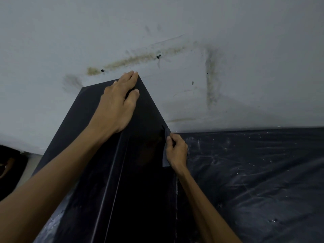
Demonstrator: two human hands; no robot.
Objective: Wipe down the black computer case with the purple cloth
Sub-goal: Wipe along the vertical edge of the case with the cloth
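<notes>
- Black computer case [133,172] is stood upright on a dark plastic sheet [254,172], with its far end set close against a stained wall [228,50].
- Left hand [117,106] is laid flat on the top of the case, at its far right corner. The fingers are straight and nothing is clasped. It is judged to be placed there as a brace, so that the case is kept from sliding or tipping under wiping pressure.
- Right hand [176,151] is set against the right side panel of the case, just below the top edge. Its grip is closed round the purple cloth [166,161], which is bunched in the fingers and pressed to the panel. The cloth reads dull grey-purple in this light.
- The side panel is judged to be the surface being worked.
- Pale specks and smears are noted on the sheet to the right of the case.
- A dark object [10,169] is partly seen to the left of the case and is not identified.
</notes>
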